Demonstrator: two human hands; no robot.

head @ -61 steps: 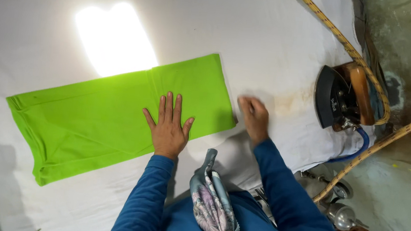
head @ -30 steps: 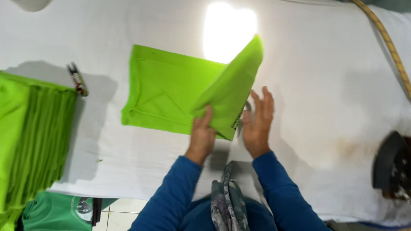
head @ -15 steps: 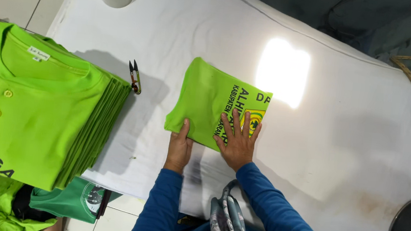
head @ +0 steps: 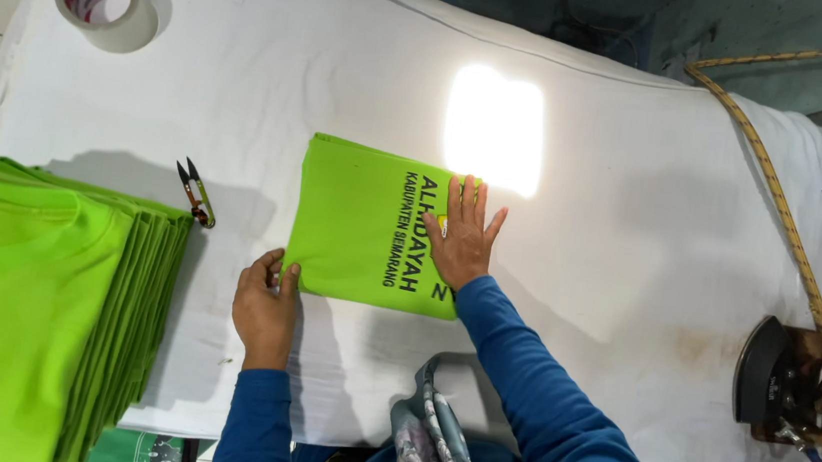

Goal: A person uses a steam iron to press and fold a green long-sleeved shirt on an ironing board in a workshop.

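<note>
Two hands work one folded shirt (head: 367,222) near the middle of the white padded table (head: 632,232), a little toward its near edge. The right hand (head: 464,234) lies flat on the shirt's right part, fingers spread and grasping nothing. The left hand (head: 266,306) sits at the shirt's near left corner with its fingertips on the fold; whether it pinches the cloth or only presses cannot be told.

Done well, this pressing-flat step wants, by my judgement, the open palm kept still as an anchor while the corner is squared, so the layers stay aligned and no crease creeps in.

The shirt is bright lime green, folded to a neat rectangle, with dark printed lettering running across its right half. It looks soft, thin and freshly smoothed.

A stack of like green shirts (head: 32,305) overhangs the table's left end; thread snips (head: 196,192) lie just beside it. A tape roll (head: 106,6) rests at the far left corner, an iron (head: 783,382) at the right end.
</note>
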